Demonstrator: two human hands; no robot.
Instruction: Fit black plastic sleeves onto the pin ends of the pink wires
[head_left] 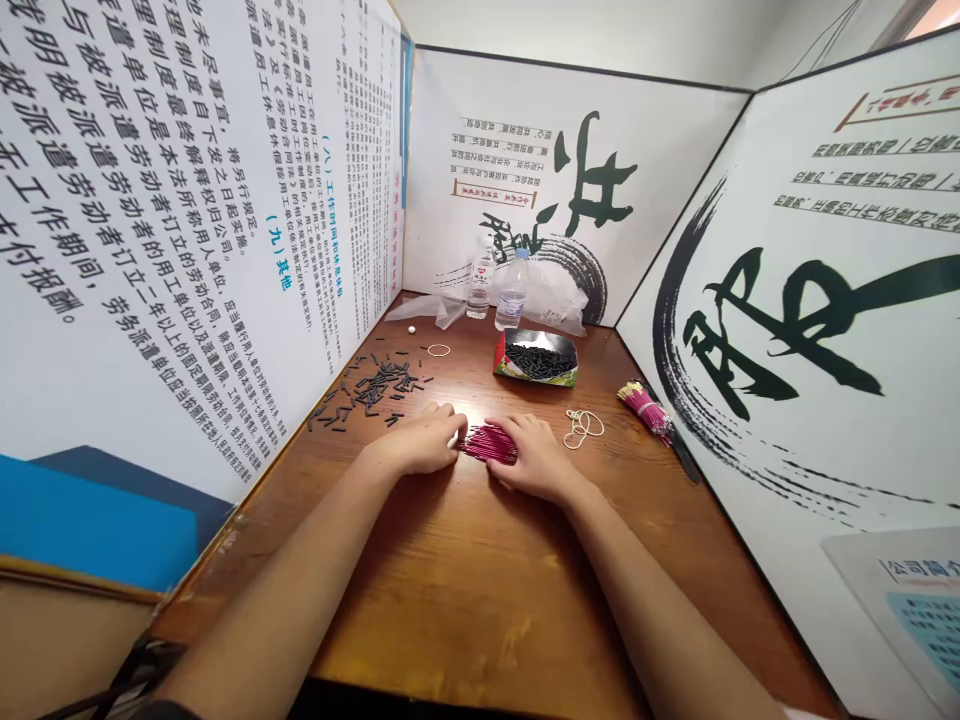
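Both hands closed around a bundle of pink sticks [487, 443] on the wooden table [465, 600]: left hand [424, 438] gripping one end, right hand [534, 458] the other, just before a box of black pieces [536, 358].

two water bottles [496, 290], box of black pieces [536, 358], rubber bands [582, 427]
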